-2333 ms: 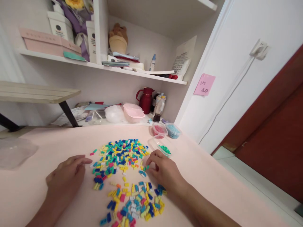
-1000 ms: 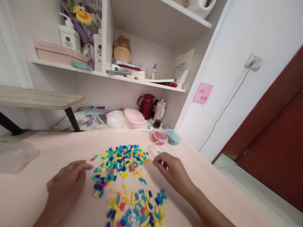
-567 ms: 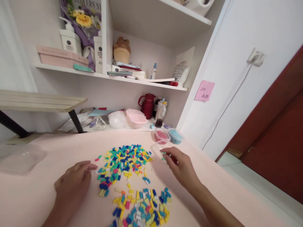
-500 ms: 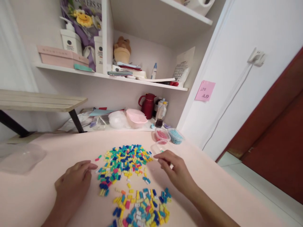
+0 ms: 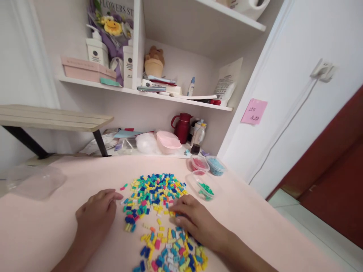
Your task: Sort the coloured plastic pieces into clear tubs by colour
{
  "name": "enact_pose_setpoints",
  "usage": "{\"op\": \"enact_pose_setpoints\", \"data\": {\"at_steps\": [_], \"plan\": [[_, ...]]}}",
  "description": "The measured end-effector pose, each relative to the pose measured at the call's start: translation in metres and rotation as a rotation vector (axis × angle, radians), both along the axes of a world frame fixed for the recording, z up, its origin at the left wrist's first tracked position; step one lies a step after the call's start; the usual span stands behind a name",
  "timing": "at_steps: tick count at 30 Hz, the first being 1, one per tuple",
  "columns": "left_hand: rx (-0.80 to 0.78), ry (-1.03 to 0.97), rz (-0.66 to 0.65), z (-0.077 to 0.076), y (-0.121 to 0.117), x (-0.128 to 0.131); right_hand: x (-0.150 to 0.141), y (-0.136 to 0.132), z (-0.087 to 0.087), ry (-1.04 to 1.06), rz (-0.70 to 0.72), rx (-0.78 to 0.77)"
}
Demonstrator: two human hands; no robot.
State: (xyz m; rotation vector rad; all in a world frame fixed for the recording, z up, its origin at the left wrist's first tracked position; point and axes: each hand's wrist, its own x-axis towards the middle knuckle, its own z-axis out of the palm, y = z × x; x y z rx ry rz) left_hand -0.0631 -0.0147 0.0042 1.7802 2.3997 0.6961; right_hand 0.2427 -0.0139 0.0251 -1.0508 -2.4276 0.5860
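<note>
Small toy building bricks [image 5: 154,189] in blue, green, yellow, white and pink lie in a wide heap on the pink tabletop. A second spread of bricks [image 5: 170,251] is nearer to me. My right hand [image 5: 195,221] is low over the right side, between the two heaps. Its forefinger and thumb are apart, with the fingertips at some yellow and orange bricks; no held brick shows. My left hand [image 5: 96,213] rests on the table left of the far heap, fingers loosely stretched out and holding nothing. Green bricks [image 5: 206,190] lie in a clear tub beyond my right hand.
Clear tubs of pink bricks [image 5: 199,164] and light blue bricks [image 5: 216,166] stand at the back right. An empty-looking clear container [image 5: 38,183] is far left, by a small wooden stand [image 5: 56,118]. Behind are a pink lidded box [image 5: 168,141] and a red jug [image 5: 182,127].
My right hand has moved left and towards me, from beside the green-brick tub to over the bricks. The tub now shows fully. My left hand has stayed by the heap; the camera view has shifted slightly.
</note>
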Motion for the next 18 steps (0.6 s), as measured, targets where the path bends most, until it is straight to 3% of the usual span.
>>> {"op": "enact_pose_setpoints", "data": {"at_steps": [4, 6, 10, 18], "plan": [[0.029, -0.014, 0.016, -0.001, -0.002, 0.003, 0.006, -0.002, -0.002, 0.092, -0.015, -0.019], [0.046, -0.021, 0.013, -0.002, -0.003, 0.003, 0.003, -0.003, -0.004, 0.041, -0.050, 0.042], [0.066, -0.036, 0.004, -0.004, -0.005, 0.003, -0.009, -0.006, 0.000, -0.104, 0.028, 0.107], [0.111, -0.092, 0.001, -0.003, -0.008, 0.005, -0.037, -0.005, 0.015, -0.283, 0.086, 0.072]]}}
